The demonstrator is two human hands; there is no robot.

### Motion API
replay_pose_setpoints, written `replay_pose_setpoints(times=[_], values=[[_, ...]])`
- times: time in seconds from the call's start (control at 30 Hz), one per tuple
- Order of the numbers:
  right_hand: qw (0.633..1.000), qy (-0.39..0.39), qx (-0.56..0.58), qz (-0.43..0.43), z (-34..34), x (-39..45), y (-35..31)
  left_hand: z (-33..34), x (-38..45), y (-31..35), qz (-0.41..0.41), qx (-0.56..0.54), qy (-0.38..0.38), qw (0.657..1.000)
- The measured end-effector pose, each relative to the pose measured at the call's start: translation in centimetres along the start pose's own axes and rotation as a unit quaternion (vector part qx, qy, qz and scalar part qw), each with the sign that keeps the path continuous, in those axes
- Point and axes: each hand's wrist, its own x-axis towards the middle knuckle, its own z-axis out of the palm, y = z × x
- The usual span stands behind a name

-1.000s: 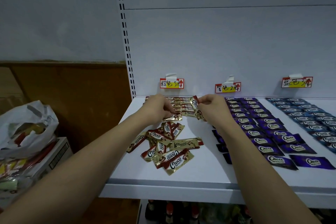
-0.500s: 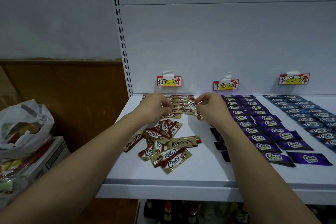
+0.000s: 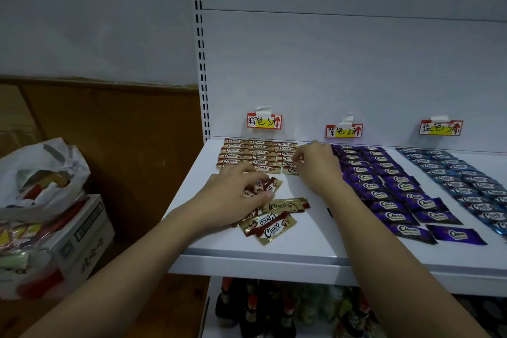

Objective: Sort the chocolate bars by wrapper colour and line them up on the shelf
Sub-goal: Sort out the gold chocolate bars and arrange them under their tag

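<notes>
Two hands sorting chocolate bars on a white shelf [image 3: 315,244].

The left hand [image 3: 233,195] lies over a loose pile of brown-and-gold bars [image 3: 270,223] near the shelf's front, fingers bent down onto the wrappers; whether it is pinching one I cannot tell. The right hand [image 3: 318,166] rests at the right edge of the neat brown rows [image 3: 255,155] at the back, fingertips on a bar there; its grip is hidden. Purple bars [image 3: 395,195] lie in rows to the right, blue bars [image 3: 461,181] further right. Three price tags [image 3: 264,121] hang on the back panel. A plastic bag [image 3: 41,175] sits on a box [image 3: 82,236] at left.
</notes>
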Motion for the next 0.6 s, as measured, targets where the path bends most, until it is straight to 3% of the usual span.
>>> replay_pose_setpoints(times=[0.1,0.27,0.37,0.47,0.6], values=[[0.998,-0.011,0.044,-0.032,-0.9,-0.4,-0.6,0.8,-0.6,1.3,0.010,0.047,-0.020,0.999],[0.966,-0.221,0.090,-0.100,-5.0,-2.2,-1.7,1.3,-0.5,1.3,0.021,0.062,-0.033,0.997],[0.947,-0.284,0.081,-0.126,-6.4,-3.4,-1.9,0.8,-0.7,0.3,0.034,0.011,-0.018,0.999],[0.932,-0.322,0.068,-0.151,-6.2,-4.3,-2.3,0.3,-1.2,-1.2,0.041,-0.043,-0.018,0.998],[0.939,-0.295,0.083,-0.158,-5.1,-4.9,-2.5,0.1,-1.4,-1.9,0.045,-0.060,-0.023,0.997]])
